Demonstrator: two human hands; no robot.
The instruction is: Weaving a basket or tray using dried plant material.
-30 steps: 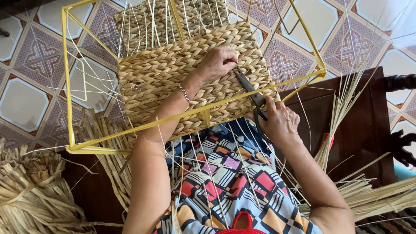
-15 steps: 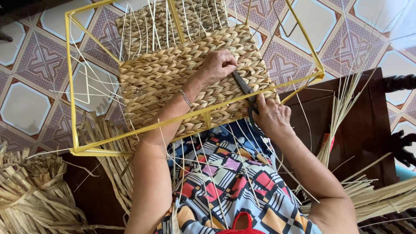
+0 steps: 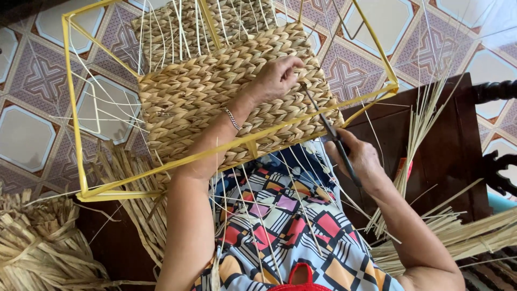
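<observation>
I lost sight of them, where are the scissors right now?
In the head view, right of centre: the scissors are in the right hand, blades pointing up at the woven panel beside the left hand.
</observation>
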